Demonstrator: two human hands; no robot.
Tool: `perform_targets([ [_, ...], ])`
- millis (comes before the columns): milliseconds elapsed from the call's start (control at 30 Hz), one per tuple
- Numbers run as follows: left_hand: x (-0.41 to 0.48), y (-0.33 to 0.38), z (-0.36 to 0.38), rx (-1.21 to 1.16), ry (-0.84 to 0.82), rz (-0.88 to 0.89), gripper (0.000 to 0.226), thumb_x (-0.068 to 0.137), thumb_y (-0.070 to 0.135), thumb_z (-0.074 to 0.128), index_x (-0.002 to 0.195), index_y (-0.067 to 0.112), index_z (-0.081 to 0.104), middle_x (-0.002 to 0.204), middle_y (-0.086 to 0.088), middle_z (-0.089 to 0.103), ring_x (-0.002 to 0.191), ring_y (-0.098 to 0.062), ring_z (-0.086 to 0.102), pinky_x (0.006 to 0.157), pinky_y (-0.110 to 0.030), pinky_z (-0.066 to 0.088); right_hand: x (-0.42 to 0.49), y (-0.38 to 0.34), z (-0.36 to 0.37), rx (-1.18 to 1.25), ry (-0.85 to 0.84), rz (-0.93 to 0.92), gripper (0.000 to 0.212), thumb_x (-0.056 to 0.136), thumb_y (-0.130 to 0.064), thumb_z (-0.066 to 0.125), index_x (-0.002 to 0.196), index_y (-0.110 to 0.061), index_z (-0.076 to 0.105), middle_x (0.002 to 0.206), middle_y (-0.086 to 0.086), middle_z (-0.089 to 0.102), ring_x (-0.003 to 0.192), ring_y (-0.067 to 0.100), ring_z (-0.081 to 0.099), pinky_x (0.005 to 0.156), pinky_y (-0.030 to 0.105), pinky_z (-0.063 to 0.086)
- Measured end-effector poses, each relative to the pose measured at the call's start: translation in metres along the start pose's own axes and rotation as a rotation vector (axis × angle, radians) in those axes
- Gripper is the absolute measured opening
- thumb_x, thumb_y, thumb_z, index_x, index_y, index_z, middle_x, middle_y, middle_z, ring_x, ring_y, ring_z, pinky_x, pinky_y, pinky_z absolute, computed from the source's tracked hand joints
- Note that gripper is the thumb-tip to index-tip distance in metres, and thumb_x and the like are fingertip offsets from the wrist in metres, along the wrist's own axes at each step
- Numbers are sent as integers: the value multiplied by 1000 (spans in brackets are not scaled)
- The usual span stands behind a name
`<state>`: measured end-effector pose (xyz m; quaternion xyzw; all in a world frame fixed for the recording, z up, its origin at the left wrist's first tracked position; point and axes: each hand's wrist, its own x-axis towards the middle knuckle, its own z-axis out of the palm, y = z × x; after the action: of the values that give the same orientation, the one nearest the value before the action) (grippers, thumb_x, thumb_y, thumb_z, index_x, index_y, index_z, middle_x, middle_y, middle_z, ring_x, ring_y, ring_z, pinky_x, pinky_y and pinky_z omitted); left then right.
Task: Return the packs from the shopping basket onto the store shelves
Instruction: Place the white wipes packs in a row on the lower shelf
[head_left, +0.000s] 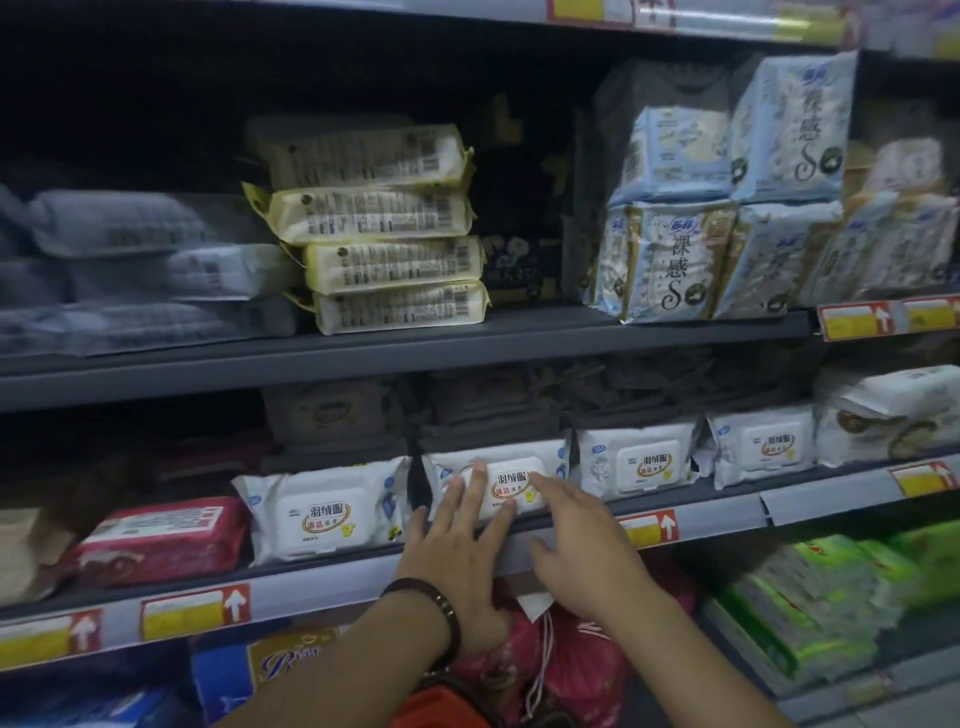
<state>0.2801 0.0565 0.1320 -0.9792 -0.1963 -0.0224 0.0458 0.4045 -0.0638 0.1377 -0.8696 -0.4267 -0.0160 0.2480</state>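
While hands (460, 540) (582, 551) touch it, pack (498, 470) reads 羽绒服.

Only one cam, on my head, wide-angle, so no 2nd view to share anything w/. It faces fwd and a bit down, square-ish onto the store shelves (395, 358), close up. Middle shelf sits near centre of frame, upper shelf edge at top, lower shelf at bottom. Horizon tilted, shelves rise to the right. My forearms enter from bottom centre. Edges blurred.
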Motion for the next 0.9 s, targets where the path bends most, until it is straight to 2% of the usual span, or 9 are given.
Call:
perform_targets([
  [67,-5,-8,-6,2,-8,64,103,83,51,57,164,34,-4,164,-3,-40,156,-28,-25,125,-58,0,-4,-4,-1,35,-74,41,79,101,-33,62,168,-26,21,174,-1,24,159,23,23,129,37,26],
  [200,-28,-29,-15,-35,56,156,90,89,42,58,163,36,6,169,0,-29,158,-23,-19,128,-52,4,-25,-27,5,34,-113,109,81,96,-37,61,166,-19,26,168,9,34,155,29,32,125,40,32],
  [300,-52,-47,-20,-25,109,145,85,90,44,54,163,36,11,170,1,-26,159,-23,-17,128,-50,5,-46,-59,18,23,-8,127,69,96,-34,59,160,-19,38,154,7,46,145,30,42,120,40,38],
  [400,-74,-70,-15,-28,194,44,88,86,39,52,163,30,13,170,-4,-24,159,-29,-14,128,-52,5,-50,-94,38,41,106,19,60,94,-22,57,153,-21,46,148,3,47,141,26,43,120,37,36],
  [500,-95,-97,-4,43,215,-125,95,86,38,52,165,25,1,168,-12,-26,158,-38,-14,128,-56,9,-46,-132,61,62,106,-105,65,98,-16,51,160,-23,37,163,3,33,153,23,29,126,37,29],
  [567,-105,-114,2,73,154,-217,94,93,46,49,162,30,-13,168,-13,-26,156,-40,-20,127,-55,2,-43,-156,69,50,80,-171,71,101,-15,50,166,-24,23,173,4,14,160,22,14,129,36,24],
  [633,-110,-129,7,90,142,-255,93,96,55,47,160,38,-18,169,-14,-23,156,-41,-18,126,-55,2,-40,-169,78,-1,53,-227,78,101,-15,51,168,-23,11,177,5,-5,163,24,0,132,35,15],
  [733,-110,-143,17,82,131,-269,92,96,58,46,159,41,-18,168,-13,-28,157,-39,-16,126,-55,2,-34,-176,93,-42,22,-218,83,101,-20,52,169,-18,4,176,8,-20,163,25,-13,132,36,3],
  [900,-98,-136,21,86,127,-301,87,96,54,43,161,40,-14,168,-14,-27,156,-41,-16,124,-61,2,-22,-173,112,-138,-18,-240,88,100,-28,50,168,-6,-2,168,21,-34,160,33,-26,133,43,-5],
])
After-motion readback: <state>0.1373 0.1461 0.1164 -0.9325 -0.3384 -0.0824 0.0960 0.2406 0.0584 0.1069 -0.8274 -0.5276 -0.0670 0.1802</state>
